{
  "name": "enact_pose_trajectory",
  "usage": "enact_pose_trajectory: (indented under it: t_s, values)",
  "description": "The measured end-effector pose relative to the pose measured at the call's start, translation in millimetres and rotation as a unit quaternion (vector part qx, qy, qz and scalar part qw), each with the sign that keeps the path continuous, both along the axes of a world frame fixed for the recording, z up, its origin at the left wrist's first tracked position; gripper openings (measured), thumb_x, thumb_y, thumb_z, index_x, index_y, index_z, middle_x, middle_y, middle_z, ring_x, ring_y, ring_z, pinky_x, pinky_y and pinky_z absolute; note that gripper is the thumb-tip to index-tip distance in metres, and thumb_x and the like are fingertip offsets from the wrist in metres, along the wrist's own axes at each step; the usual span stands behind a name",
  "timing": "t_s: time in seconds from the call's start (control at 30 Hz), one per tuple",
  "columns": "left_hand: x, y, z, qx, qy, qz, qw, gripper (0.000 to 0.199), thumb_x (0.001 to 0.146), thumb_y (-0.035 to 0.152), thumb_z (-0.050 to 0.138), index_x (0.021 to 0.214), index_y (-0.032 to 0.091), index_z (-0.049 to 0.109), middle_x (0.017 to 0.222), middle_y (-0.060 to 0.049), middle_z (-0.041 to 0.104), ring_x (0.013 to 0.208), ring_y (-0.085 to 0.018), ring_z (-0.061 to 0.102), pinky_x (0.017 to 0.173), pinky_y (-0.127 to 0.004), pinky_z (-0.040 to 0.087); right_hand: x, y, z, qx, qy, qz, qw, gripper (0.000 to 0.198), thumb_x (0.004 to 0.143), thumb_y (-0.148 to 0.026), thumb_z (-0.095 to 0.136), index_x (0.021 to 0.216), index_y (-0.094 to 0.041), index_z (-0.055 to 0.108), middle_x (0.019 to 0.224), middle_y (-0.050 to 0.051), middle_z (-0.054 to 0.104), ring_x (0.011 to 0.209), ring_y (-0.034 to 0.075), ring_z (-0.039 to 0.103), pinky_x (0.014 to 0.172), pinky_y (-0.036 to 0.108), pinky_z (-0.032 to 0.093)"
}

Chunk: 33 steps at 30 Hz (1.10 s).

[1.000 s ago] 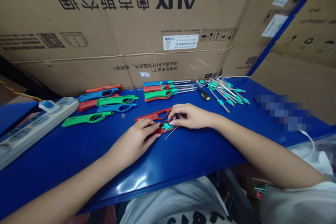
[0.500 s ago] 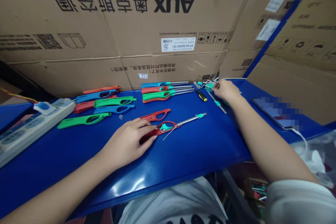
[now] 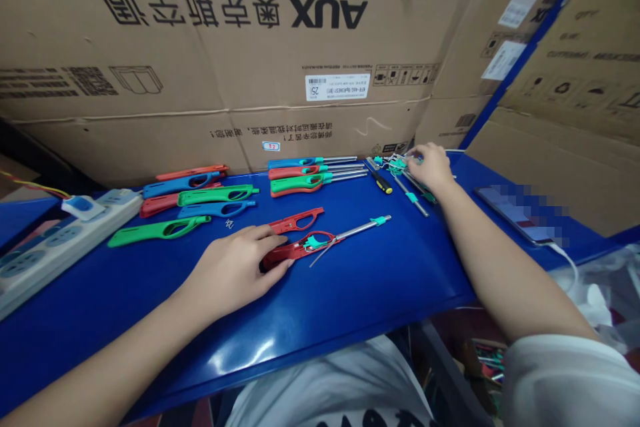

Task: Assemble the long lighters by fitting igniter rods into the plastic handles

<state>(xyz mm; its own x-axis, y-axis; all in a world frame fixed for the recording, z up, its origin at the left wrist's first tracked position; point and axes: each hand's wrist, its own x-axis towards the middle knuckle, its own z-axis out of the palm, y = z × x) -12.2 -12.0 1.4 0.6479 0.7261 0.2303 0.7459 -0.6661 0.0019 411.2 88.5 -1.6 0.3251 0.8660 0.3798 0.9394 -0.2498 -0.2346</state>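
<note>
Under the left hand [image 3: 235, 268] lies partly hidden red casing [image 3: 300, 249].

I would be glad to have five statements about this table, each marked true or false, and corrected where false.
1. The left hand holds a red handle half. True.
2. The right hand is at the black-and-yellow tool. False: it is at the pile of metal rods.
3. The black-and-yellow tool lies to the left of the right hand. True.
4. The phone lies beside the power strip. False: they are on opposite sides of the table.
5. The AUX print on the cardboard is upright. False: it is upside down.
</note>
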Motion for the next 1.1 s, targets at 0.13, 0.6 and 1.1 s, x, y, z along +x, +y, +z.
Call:
enact_pose_trajectory:
  t_s: [0.13, 0.6, 1.1]
  values:
    - [2, 0, 0.9, -0.049, -0.005, 0.010, 0.999, 0.036, 0.096, 0.045, 0.051, 0.115, 0.026, 0.074, 0.115, -0.006, 0.072, 0.080, -0.025, 0.073, 0.061, -0.033, 0.053, -12, 6, -9, 0.015, -0.032, 0.152, 0.988, 0.039, 0.095, -0.033, 0.044, 0.125, -0.021, 0.067, 0.134, 0.013, 0.063, 0.125, 0.033, 0.050, 0.105, 0.053, 0.038]
    - [5, 2, -9.5, -0.164, -0.133, -0.043, 0.977, 0.029, 0.096, 0.036, 0.053, 0.115, 0.022, 0.070, 0.108, -0.006, 0.066, 0.076, -0.016, 0.067, 0.065, -0.025, 0.052, -17, 21, -28, -0.065, -0.041, 0.202, 0.976, 0.043, 0.101, -0.037, 0.034, 0.117, -0.027, 0.073, 0.135, 0.007, 0.067, 0.133, 0.033, 0.051, 0.114, 0.075, 0.008]
    - [5, 3, -8.3, -0.164, -0.117, -0.035, 0.979, 0.030, 0.096, 0.038, 0.053, 0.116, 0.023, 0.070, 0.115, -0.008, 0.066, 0.086, -0.019, 0.068, 0.064, -0.025, 0.053, -6, 31, -34, -0.002, 0.011, 0.152, 0.988, 0.018, 0.085, -0.037, 0.069, 0.095, -0.026, 0.080, 0.132, 0.008, 0.066, 0.125, 0.033, 0.055, 0.108, 0.056, 0.036]
